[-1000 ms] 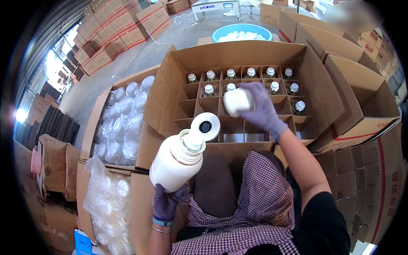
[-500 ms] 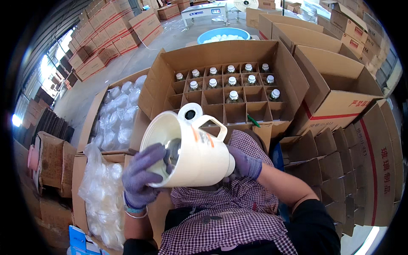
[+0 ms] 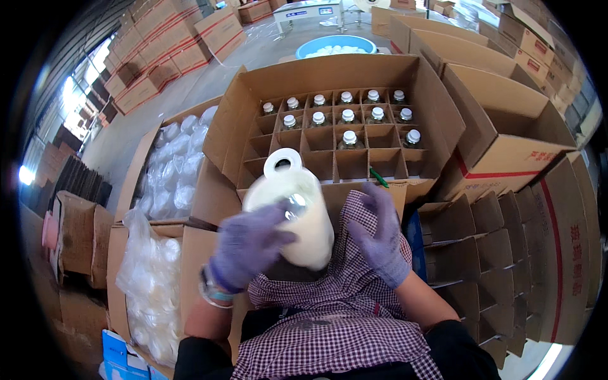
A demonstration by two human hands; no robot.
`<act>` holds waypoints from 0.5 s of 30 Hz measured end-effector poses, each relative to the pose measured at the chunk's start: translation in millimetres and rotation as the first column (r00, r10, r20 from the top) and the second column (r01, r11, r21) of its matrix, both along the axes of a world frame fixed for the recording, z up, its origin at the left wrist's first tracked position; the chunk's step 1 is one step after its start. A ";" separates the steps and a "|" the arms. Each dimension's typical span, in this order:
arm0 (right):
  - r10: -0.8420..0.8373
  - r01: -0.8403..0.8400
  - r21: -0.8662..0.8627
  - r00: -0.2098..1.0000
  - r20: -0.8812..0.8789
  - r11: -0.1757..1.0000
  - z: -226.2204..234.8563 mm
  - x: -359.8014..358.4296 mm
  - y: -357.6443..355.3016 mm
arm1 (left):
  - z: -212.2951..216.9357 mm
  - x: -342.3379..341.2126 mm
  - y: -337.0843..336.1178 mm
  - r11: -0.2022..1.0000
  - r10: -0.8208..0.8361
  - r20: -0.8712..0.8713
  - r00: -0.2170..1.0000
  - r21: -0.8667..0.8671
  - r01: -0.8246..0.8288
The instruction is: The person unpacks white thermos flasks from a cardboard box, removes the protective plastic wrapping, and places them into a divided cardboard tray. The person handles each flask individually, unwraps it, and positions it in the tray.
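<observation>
A cream plastic jug (image 3: 310,237) stands nearly upright in front of my apron, blurred, with its pale top toward the carton. Something clear and shiny (image 3: 295,206) shows at its upper part; I cannot make out what it is. My left hand (image 3: 253,244), in a purple knitted glove, is at the jug's left side, its fingers bent and smeared by motion. Whether they grip anything is unclear. To the right of the jug, my gloved right hand (image 3: 380,237) is open and holds nothing, fingers spread and pointing up. Just behind the jug sits a white roll (image 3: 282,162).
Ahead, a divided carton (image 3: 329,73) holds several white-capped clear bottles (image 3: 348,117); a green pen-like object (image 3: 379,177) lies at its near edge. Boxes of plastic-wrapped pieces (image 3: 171,164) stand left. Open cartons (image 3: 500,120) and cardboard dividers (image 3: 487,253) are right. Behind is a blue tub (image 3: 335,45).
The jug has turned from lying tilted between both hands to nearly upright, and its handle no longer shows. My right hand has let go of its base and opened. My left hand has moved right.
</observation>
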State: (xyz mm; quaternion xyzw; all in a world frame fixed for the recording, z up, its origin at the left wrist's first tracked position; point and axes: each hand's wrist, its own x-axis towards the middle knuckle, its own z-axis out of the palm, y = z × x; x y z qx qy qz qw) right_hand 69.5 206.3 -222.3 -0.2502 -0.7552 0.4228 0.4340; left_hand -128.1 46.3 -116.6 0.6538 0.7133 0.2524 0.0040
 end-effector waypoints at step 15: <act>0.459 -0.467 0.042 0.879 0.130 0.883 -4.4 -42.6 27.8 | -238.6 -164.5 148.2 0.859 0.474 -0.136 0.870 -0.147 -0.491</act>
